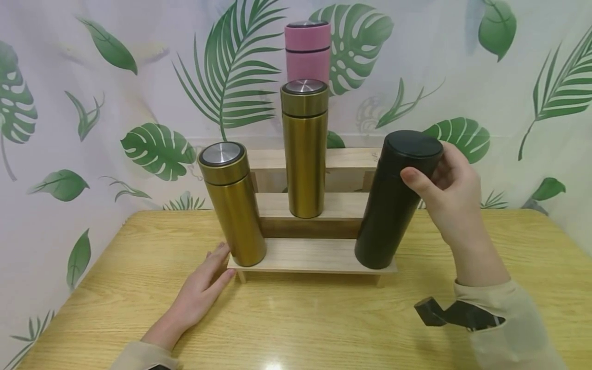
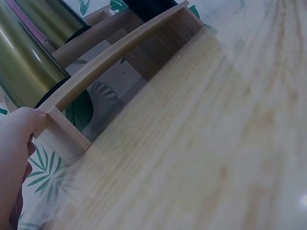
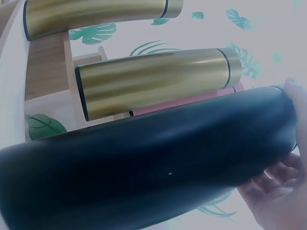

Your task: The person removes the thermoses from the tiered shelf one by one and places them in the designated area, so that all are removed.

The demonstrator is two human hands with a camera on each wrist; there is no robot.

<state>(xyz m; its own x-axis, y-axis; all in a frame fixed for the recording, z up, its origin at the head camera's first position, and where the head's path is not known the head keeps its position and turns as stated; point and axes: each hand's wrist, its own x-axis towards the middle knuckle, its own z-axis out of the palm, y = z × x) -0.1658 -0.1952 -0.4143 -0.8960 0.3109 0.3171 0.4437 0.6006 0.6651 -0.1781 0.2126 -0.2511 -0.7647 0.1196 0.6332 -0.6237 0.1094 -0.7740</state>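
My right hand point(image 1: 450, 195) grips a black thermos flask point(image 1: 393, 205) near its lid, thumb in front and fingers behind. The flask stands on the right end of the lowest step of a wooden tiered stand point(image 1: 310, 254). In the right wrist view the black flask point(image 3: 153, 158) spans the foreground. At the stand's left end, my left hand point(image 1: 199, 295) touches the edge with outstretched fingers, and the thumb point(image 2: 33, 117) rests at the corner in the left wrist view. Beside it, a gold flask point(image 1: 236, 210) stands upright on the lowest step.
A second gold flask point(image 1: 306, 159) is on the middle step. Behind it, a pink flask point(image 1: 307, 56) rises from the top step, its lower part hidden. The stand is on a wood-grain table point(image 1: 296, 318), before a leaf-print backdrop point(image 1: 152, 103).
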